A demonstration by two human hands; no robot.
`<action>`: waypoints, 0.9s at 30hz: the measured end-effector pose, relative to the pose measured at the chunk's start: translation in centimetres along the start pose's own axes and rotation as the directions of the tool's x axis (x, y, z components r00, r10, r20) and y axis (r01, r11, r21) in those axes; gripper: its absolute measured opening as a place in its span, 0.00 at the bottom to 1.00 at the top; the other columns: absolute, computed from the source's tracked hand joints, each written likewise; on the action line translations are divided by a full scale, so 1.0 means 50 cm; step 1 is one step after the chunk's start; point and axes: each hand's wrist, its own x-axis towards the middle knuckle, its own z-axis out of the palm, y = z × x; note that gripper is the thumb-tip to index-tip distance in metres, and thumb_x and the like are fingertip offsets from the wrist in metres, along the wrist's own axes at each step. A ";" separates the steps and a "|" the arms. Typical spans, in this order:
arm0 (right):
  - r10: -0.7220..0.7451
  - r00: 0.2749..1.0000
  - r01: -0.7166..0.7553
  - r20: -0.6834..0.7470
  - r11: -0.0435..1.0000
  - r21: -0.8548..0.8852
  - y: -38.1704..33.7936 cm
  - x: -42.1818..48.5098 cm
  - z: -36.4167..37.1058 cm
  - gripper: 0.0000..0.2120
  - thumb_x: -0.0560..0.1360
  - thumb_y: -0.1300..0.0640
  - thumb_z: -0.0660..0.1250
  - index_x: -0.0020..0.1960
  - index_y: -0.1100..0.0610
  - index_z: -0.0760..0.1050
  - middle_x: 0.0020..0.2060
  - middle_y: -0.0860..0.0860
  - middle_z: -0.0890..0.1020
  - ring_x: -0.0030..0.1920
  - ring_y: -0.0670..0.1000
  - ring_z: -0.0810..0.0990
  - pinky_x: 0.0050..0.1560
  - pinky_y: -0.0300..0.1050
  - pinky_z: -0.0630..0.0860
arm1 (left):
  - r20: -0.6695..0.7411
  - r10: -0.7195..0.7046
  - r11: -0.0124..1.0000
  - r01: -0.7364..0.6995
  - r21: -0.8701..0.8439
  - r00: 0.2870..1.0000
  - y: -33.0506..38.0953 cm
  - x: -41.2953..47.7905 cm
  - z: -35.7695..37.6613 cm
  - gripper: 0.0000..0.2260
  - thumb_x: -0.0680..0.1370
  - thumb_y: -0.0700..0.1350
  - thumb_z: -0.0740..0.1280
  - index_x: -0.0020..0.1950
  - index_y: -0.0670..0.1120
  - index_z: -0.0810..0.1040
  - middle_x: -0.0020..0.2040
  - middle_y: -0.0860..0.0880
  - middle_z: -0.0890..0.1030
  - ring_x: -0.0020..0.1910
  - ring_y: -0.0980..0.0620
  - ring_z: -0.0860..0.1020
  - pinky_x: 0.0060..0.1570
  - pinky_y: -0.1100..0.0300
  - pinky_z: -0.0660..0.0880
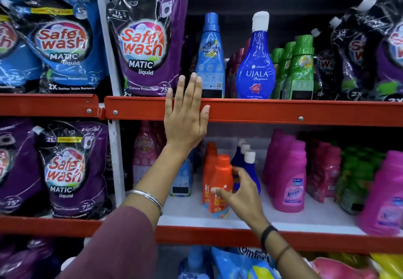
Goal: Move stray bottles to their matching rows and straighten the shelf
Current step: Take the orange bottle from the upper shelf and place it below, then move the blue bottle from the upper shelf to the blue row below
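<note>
My right hand [238,193] is wrapped around the front orange bottle [220,180] on the middle shelf [305,217], which leans slightly; a second orange bottle stands right behind it. Behind them to the right is a row of dark blue white-capped bottles [246,158]. My left hand [185,113] lies flat, fingers spread, against the red edge of the upper shelf [261,111]. Above it stand a light blue bottle [210,58] and a dark blue Ujala bottle [256,65]. A light blue bottle [182,180] stands partly behind my left forearm.
Green bottles [298,69] and black-purple pouches [370,45] fill the upper shelf's right side. Purple Safewash pouch [146,43] stands at its left. Pink Vanish bottles [287,174] and green bottles [357,176] sit right on the middle shelf. A white upright post [114,148] divides the bays.
</note>
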 end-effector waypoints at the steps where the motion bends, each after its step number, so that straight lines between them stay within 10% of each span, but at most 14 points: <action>1: 0.018 1.000 -0.018 0.010 1.000 0.001 0.011 0.001 0.012 0.31 0.61 0.43 0.77 0.59 0.48 0.69 0.56 0.48 0.80 0.54 0.50 0.79 0.55 0.55 0.78 | -0.007 0.000 1.000 0.000 0.007 1.000 0.000 0.000 0.002 0.25 0.81 0.52 0.51 0.76 0.43 0.58 0.76 0.46 0.62 0.76 0.47 0.56 0.74 0.48 0.50; 27: -0.025 0.984 0.042 0.177 0.995 -0.093 0.015 0.025 -0.015 0.25 0.70 0.50 0.72 0.63 0.52 0.68 0.57 0.49 0.79 0.54 0.46 0.78 0.56 0.47 0.78 | 0.012 -0.014 0.999 0.013 0.045 1.000 0.005 -0.008 -0.002 0.24 0.82 0.51 0.50 0.77 0.43 0.58 0.77 0.46 0.62 0.76 0.46 0.56 0.75 0.48 0.46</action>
